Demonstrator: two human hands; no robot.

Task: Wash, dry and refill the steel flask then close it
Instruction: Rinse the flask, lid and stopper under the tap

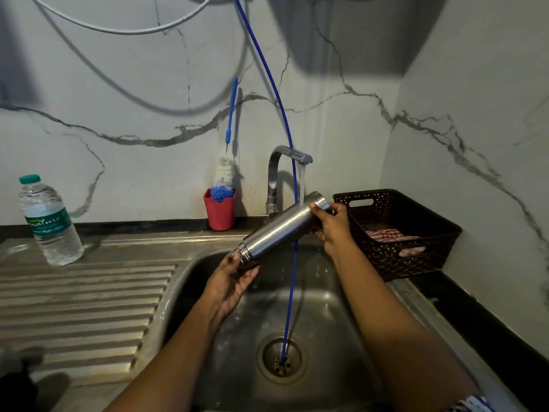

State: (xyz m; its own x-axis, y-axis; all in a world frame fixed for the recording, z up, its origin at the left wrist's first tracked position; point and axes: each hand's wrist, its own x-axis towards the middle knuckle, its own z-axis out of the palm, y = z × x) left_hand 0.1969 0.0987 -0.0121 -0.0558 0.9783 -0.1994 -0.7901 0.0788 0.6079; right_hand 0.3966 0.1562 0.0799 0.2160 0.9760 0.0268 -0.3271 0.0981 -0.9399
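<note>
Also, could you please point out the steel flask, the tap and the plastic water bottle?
steel flask (282, 227): head view, middle of its tilted body.
tap (271, 176): head view, upright neck.
plastic water bottle (47, 223): head view, green label.

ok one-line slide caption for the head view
Rinsing the steel flask under the running tap over the sink, left hand at its threaded mouth, right hand gripping its base.

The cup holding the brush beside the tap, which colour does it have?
The cup is red, seen best in the head view.
</note>
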